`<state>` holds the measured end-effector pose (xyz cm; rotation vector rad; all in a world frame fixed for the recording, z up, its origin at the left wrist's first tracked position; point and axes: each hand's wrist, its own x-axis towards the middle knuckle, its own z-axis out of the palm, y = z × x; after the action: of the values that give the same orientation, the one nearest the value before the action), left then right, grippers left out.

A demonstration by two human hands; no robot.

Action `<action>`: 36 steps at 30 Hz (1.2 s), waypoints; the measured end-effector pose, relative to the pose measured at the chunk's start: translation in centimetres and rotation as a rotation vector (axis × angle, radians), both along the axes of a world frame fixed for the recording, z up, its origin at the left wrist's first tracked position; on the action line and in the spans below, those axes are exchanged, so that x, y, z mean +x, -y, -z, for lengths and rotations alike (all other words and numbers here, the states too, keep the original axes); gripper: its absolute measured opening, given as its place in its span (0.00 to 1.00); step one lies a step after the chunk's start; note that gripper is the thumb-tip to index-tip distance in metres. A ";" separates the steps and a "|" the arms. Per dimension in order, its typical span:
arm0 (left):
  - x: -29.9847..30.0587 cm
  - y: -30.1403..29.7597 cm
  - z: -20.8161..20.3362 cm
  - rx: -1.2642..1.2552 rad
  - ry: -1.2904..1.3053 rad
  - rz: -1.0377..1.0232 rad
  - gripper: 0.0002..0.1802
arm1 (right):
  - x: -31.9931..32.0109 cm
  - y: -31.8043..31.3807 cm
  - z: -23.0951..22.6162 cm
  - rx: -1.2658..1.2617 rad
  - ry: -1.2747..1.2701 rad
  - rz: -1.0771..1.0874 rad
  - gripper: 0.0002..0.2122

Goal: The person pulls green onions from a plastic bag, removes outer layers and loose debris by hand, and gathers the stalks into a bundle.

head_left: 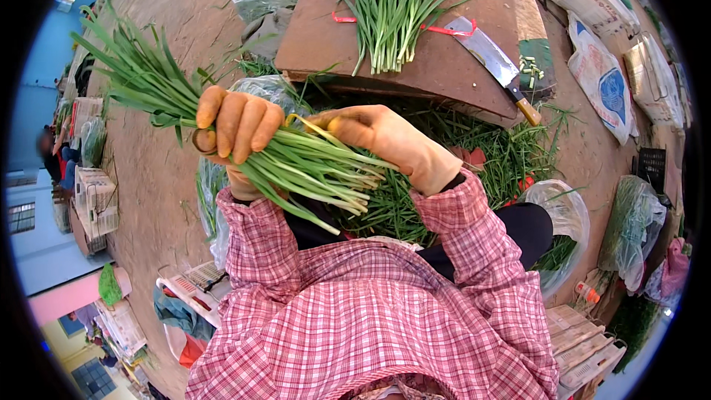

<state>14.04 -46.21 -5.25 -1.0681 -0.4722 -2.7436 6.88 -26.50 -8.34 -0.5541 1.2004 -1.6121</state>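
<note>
Grip the bundle of green stalks (304, 163) at about mid-length with the left hand (243, 122), gloved fingers wrapped closely round, firmly enough to prevent slipping but without crushing the blades. Work along the upper side with the right hand (389, 139), gloved fingers curled at a yellow strand (314, 128); cannot tell from this view whether pinched or merely touched. Draw such a strand along the line of the stalks, not across, to avoid snapping sound blades. Position relative to grip: running through the left fist, leafy tips (137, 67) fanned toward the upper left, pale stem ends (359, 181) projecting toward the lower right, just below the right hand. Leave the knife (485, 52) lying on the brown block (455, 78), apart from both hands.
</note>
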 end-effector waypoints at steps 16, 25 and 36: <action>0.2 1.3 2.3 0.296 0.315 -0.126 0.09 | 0.3 -14.1 7.8 0.669 -0.541 0.426 0.18; -1.9 3.3 4.2 0.281 0.616 -0.348 0.10 | -0.4 -11.8 3.6 0.288 0.080 0.919 0.09; -2.2 -0.2 5.1 0.323 0.499 -0.326 0.10 | 3.3 -9.8 3.5 -0.055 -0.015 0.564 0.14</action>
<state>11.85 -45.97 -10.35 -0.2034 -0.2193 -2.6399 10.19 -16.74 -11.86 -0.2682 1.4064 -2.1185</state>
